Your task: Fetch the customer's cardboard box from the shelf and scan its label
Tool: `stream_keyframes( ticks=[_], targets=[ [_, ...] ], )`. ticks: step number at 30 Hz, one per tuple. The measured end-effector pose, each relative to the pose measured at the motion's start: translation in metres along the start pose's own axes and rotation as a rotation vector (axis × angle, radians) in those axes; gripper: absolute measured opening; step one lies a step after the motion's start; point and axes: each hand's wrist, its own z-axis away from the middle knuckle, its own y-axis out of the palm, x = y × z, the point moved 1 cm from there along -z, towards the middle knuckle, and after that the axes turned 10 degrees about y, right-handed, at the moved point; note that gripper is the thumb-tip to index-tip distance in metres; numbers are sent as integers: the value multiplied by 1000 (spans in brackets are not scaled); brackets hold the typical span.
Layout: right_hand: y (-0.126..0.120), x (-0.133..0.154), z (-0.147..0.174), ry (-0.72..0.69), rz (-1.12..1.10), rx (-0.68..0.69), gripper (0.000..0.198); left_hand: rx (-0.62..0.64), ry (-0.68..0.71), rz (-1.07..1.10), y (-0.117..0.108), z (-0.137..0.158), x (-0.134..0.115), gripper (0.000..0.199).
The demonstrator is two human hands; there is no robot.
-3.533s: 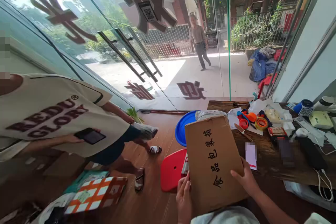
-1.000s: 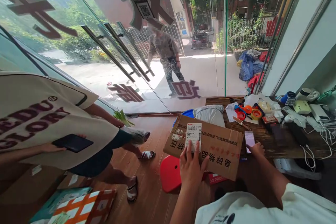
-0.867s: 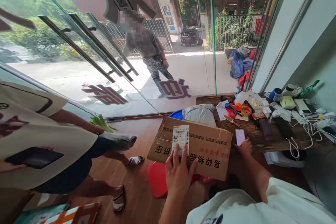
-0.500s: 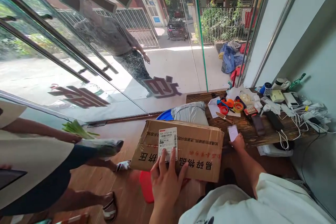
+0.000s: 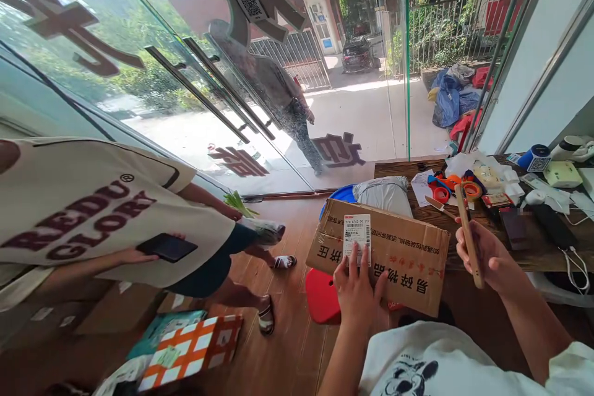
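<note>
The person wears a white short-sleeved T-shirt [image 5: 445, 362] — a dark cartoon print [image 5: 411, 376], an animal's head with big round eyes, sits on the chest. Both forearms are bare, and the left hand [image 5: 357, 294] and right hand [image 5: 487, 260] carry no gloves, rings or watch.

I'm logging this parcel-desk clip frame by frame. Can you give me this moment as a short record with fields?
left hand: flat on the cardboard box, fingertips at its shipping label
right hand: gripping a phone, seen edge-on
box: rests against the wooden desk, above a red stool
behind box: grey parcel bag, blue basin
desk: tape rolls, cables
nearby: a person in a cream shirt holding a dark phone
</note>
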Motion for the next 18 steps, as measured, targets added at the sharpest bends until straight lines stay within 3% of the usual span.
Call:
stream_keyframes(
  ticks=[5, 10, 18],
  targets=[
    [47, -6, 7, 67, -93, 117, 114, 26, 25, 18, -2, -2, 0, 63],
    [84, -46, -5, 208, -220, 145, 98, 62, 2, 12, 2, -1, -1, 63],
    [103, -87, -14, 209, -330, 10, 108, 74, 39, -7, 4, 2, -1, 67]
  ],
)
